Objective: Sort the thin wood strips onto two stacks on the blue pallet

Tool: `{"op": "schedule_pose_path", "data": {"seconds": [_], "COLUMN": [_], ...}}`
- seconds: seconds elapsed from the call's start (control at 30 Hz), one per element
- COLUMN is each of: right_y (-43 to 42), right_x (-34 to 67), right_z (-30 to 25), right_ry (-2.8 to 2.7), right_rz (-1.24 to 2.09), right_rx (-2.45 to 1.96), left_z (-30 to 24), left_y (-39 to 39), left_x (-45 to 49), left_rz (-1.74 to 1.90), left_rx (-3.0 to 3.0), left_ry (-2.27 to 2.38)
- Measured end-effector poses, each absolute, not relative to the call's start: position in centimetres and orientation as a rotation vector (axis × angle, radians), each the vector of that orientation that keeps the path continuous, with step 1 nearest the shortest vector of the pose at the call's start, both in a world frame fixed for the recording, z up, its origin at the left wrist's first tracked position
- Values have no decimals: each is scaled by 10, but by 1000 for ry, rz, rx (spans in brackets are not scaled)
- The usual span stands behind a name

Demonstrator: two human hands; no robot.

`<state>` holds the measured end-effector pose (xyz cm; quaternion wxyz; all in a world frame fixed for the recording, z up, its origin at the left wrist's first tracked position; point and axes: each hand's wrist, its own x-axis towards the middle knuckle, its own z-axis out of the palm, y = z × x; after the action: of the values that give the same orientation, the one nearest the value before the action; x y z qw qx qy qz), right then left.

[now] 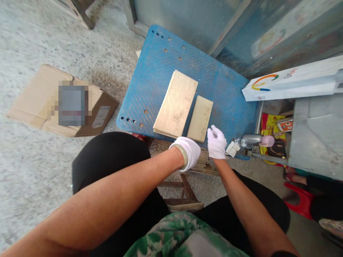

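Two stacks of thin pale wooden sheets lie on a blue board (pixel 150 78): a larger stack (pixel 175 103) and a smaller one (pixel 200 117) to its right. My left hand (pixel 189 151), in a white glove with a tape roll around the wrist, curls downward at the near edge of the larger stack, over more sheets on a wooden stool (pixel 187 192). What its fingers hold is hidden. My right hand (pixel 216 142), also gloved, is raised beside the smaller stack with its fingers loosely bent and nothing in them.
A cardboard box (pixel 40 103) lies on the concrete floor at the left. A white carton (pixel 294 80) rests on a grey surface at the right. A small clear bottle (pixel 248 141) and bright packets lie beside the board. Metal panels stand behind.
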<state>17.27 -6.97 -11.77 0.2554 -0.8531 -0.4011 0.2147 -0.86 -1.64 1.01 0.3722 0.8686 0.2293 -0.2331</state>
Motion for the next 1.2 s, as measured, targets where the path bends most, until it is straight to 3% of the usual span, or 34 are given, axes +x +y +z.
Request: {"op": "schedule_pose_path", "data": {"seconds": [0.13,0.33,0.57,0.87,1.2], "right_y": [-152,-228,-237,-240,-234], "right_x": [173,164,160,148,142], "right_z": [-106,-109,-118,-116,-100], "right_ry": [-1275,-1977,-2533,-2773,-2692], "right_rz": [653,618,459,334,624], "right_rx": [-2408,-2450,-2486,-2462,-2456], "left_z": [3,-6,-7,2,-3], "left_y": [-17,-21,-24,-24,-27], "left_x": [-5,0,2,1,1], "left_rz": [-648,-647,-637,-700,-666], "left_rx": [2217,2225,2263,2298,2305], "left_ry": [583,608,625,548,548]}}
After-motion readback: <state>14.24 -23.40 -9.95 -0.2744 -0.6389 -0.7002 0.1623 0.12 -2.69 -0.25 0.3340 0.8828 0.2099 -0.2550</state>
